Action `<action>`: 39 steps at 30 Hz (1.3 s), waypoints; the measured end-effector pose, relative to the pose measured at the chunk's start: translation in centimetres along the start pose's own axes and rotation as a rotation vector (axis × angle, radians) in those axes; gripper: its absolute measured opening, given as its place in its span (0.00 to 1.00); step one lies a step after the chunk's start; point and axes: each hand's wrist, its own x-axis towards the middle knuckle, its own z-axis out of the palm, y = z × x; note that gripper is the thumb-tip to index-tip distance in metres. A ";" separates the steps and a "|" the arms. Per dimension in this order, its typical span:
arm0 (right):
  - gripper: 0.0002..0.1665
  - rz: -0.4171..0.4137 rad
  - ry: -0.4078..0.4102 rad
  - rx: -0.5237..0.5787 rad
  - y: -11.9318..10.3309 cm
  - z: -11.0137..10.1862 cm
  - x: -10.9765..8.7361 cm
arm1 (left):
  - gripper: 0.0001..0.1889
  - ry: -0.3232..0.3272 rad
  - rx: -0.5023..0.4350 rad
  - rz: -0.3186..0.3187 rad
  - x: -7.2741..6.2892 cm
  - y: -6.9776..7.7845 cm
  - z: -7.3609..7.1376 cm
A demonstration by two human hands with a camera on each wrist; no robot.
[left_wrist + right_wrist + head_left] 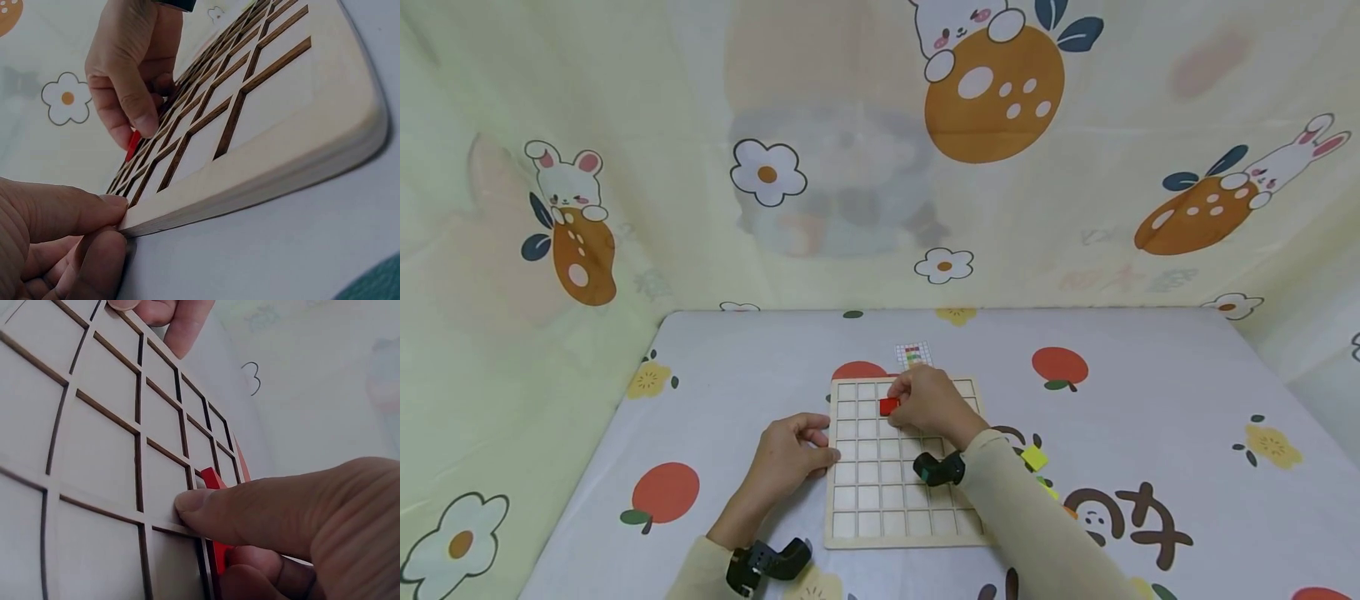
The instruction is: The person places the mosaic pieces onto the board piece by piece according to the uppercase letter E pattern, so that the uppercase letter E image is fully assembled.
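Note:
A wooden grid board point(868, 497) with square compartments lies on the tablecloth. My left hand point(786, 454) holds the board's left edge; in the left wrist view the thumb point(100, 215) is over the rim and a bent finger is against its side. Over the board's upper part, my right hand point(931, 407) pinches a small red square tile point(888, 407). In the right wrist view the red tile point(219, 553) stands tilted among the far compartments, partly hidden behind the thumb point(231, 509).
Beyond the board lies a small printed card point(913, 354) with a coloured grid pattern. Yellow tiles point(1034, 457) lie right of the board, partly covered by the right forearm. A patterned cloth wall rises behind the table.

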 end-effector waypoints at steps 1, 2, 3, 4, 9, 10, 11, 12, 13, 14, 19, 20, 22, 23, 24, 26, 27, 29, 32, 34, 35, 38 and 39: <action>0.10 0.000 0.001 -0.004 0.0 0.0 0.0 | 0.23 0.000 -0.001 0.000 0.0 0.0 0.0; 0.09 -0.001 0.001 -0.008 0.0 0.0 0.0 | 0.23 0.000 -0.002 -0.001 0.0 0.0 0.0; 0.09 -0.002 0.001 -0.009 -0.1 0.0 0.0 | 0.23 0.000 -0.003 0.000 0.0 0.0 0.0; 0.09 -0.001 0.000 -0.011 -0.1 0.0 0.0 | 0.23 0.001 -0.005 0.000 0.1 0.0 0.0; 0.09 0.009 -0.008 -0.007 -0.1 0.1 0.2 | 0.23 0.003 -0.008 0.006 0.1 0.1 -0.1; 0.09 0.011 -0.010 -0.007 -0.1 0.1 0.2 | 0.23 0.003 -0.009 0.006 0.1 0.1 -0.1; 0.09 0.013 -0.011 -0.007 -0.1 0.1 0.2 | 0.23 0.002 -0.010 0.007 0.1 0.1 -0.1; 0.09 0.012 -0.012 -0.006 -0.1 0.1 0.2 | 0.23 0.003 -0.013 0.006 0.1 0.1 -0.1; 0.09 0.015 -0.013 -0.009 -0.1 0.1 0.2 | 0.23 0.003 -0.016 0.005 0.1 0.1 -0.1; 0.09 0.015 -0.012 -0.012 -0.1 0.1 0.2 | 0.23 0.002 -0.017 0.005 0.0 0.1 -0.1; 0.09 0.022 -0.018 -0.014 -0.1 0.1 0.2 | 0.23 0.002 -0.016 0.005 0.0 0.2 -0.1; 0.09 0.022 -0.019 -0.015 -0.1 0.1 0.2 | 0.23 0.001 -0.016 0.005 0.0 0.2 -0.1; 0.09 0.026 -0.020 -0.017 -0.2 0.1 0.2 | 0.23 -0.001 -0.015 0.002 -0.1 0.2 -0.1; 0.09 0.025 -0.020 -0.018 -0.2 0.0 0.2 | 0.23 -0.002 -0.013 0.001 -0.1 0.3 -0.1; 0.09 0.024 -0.019 -0.020 -0.2 0.0 0.2 | 0.23 -0.003 -0.011 -0.001 -0.1 0.3 -0.1; 0.09 0.021 -0.015 -0.021 -0.1 0.0 0.1 | 0.23 -0.004 -0.008 -0.002 -0.1 0.3 -0.1; 0.08 0.021 -0.014 -0.021 -0.1 0.1 0.1 | 0.23 -0.004 -0.007 -0.004 -0.2 0.3 -0.1; 0.08 0.017 -0.010 -0.023 0.0 0.1 0.0 | 0.23 -0.004 -0.005 -0.005 -0.1 0.2 -0.1; 0.10 0.023 -0.009 -0.021 0.1 0.2 -0.1 | 0.23 -0.002 -0.003 -0.007 -0.1 0.2 0.0; 0.14 0.018 -0.006 -0.026 0.1 0.1 -0.3 | 0.23 -0.002 0.000 -0.008 -0.1 0.2 0.0; 0.17 0.008 0.000 -0.030 0.1 0.1 -0.4 | 0.23 -0.001 0.000 -0.007 -0.1 0.2 0.0; 0.26 -0.034 0.026 -0.030 0.1 -0.2 -1.1 | 0.23 0.001 -0.002 -0.007 -0.1 0.3 -0.1; 0.29 -0.053 0.040 -0.028 0.2 -0.3 -1.4 | 0.23 0.003 -0.002 -0.007 -0.1 0.4 -0.1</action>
